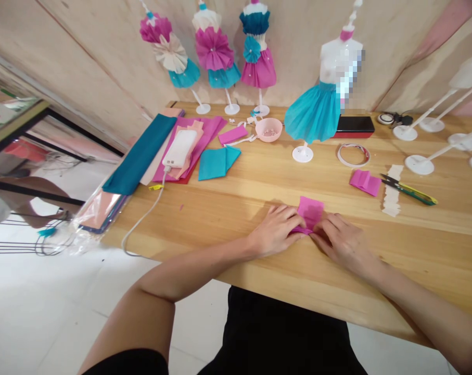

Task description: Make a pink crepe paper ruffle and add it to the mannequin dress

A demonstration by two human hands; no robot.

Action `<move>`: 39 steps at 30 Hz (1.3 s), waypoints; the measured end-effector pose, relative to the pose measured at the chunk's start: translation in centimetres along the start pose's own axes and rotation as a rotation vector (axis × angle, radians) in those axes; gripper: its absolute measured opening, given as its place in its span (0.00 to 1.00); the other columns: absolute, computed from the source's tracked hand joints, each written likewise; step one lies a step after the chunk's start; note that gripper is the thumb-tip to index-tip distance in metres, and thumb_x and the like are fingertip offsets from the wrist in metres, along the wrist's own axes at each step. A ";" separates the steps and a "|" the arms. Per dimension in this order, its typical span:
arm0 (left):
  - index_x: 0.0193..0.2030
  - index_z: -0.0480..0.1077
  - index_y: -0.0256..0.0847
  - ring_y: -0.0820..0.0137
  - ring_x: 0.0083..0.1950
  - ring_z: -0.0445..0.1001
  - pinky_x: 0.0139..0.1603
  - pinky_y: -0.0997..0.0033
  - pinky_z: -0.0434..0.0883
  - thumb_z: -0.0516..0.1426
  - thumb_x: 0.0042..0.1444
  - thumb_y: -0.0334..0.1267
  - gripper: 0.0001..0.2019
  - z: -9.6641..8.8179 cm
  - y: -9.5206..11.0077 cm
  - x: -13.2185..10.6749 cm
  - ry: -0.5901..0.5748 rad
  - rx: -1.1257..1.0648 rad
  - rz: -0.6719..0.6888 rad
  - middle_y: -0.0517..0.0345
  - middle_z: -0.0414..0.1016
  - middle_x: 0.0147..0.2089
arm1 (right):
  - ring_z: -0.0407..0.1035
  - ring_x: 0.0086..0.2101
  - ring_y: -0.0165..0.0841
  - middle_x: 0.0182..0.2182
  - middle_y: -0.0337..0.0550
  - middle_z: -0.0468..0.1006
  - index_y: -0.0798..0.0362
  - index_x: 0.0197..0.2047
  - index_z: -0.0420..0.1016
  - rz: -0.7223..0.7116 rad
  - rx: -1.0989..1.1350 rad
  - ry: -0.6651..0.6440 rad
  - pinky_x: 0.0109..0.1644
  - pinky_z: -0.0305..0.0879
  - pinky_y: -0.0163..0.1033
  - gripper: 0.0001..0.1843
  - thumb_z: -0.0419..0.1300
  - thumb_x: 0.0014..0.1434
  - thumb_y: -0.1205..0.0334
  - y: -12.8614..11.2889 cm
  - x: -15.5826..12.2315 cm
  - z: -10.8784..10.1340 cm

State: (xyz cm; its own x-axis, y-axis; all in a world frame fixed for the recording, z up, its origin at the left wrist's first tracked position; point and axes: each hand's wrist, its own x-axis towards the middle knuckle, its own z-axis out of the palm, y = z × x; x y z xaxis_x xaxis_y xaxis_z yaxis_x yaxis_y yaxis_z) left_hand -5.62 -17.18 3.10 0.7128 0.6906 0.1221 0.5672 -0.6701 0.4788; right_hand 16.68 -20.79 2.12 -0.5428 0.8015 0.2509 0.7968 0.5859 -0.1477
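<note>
Between my hands a small piece of magenta crepe paper [310, 208] lies on the wooden table [228, 219], its near edge gathered into a narrow fold. My left hand [278, 229] pinches that fold from the left. From the right, my right hand [339, 239] grips the same edge, fingertips close to the left ones. To the right rests another folded magenta piece [365, 183]. Next to it, yellow-green thread snips [409, 189] lie across a cream paper strip [392, 203].
Behind my hands stands a mini dress form with a turquoise skirt [314, 112]. Several dressed forms line the wall. A pink bowl [268, 130], folded turquoise paper [214, 164], a tape roll [353, 155] and a cabled white power bank [180, 147] lie around. Bare white stands [420, 164] are at right.
</note>
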 end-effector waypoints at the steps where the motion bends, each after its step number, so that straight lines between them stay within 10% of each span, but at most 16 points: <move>1: 0.44 0.69 0.43 0.65 0.51 0.64 0.51 0.63 0.59 0.51 0.63 0.45 0.11 0.0 0.0 0.0 -0.001 0.003 0.003 0.56 0.70 0.47 | 0.67 0.37 0.38 0.35 0.47 0.72 0.52 0.37 0.68 0.004 0.007 -0.005 0.37 0.63 0.41 0.07 0.53 0.64 0.59 0.0 0.0 0.0; 39: 0.36 0.66 0.39 0.64 0.47 0.66 0.49 0.61 0.60 0.49 0.64 0.46 0.13 -0.1 0.1 -0.1 0.005 0.137 -0.136 0.54 0.70 0.41 | 0.68 0.35 0.38 0.33 0.43 0.73 0.50 0.34 0.66 0.210 0.086 -0.065 0.37 0.63 0.42 0.08 0.55 0.62 0.55 0.0 0.3 -0.2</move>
State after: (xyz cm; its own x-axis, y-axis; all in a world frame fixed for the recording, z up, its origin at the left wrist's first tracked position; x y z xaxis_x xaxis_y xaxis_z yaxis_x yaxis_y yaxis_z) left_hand -5.64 -17.29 3.25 0.6237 0.7787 0.0682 0.7096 -0.6007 0.3682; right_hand 16.54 -20.60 2.39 -0.3854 0.9115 0.1438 0.8703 0.4108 -0.2717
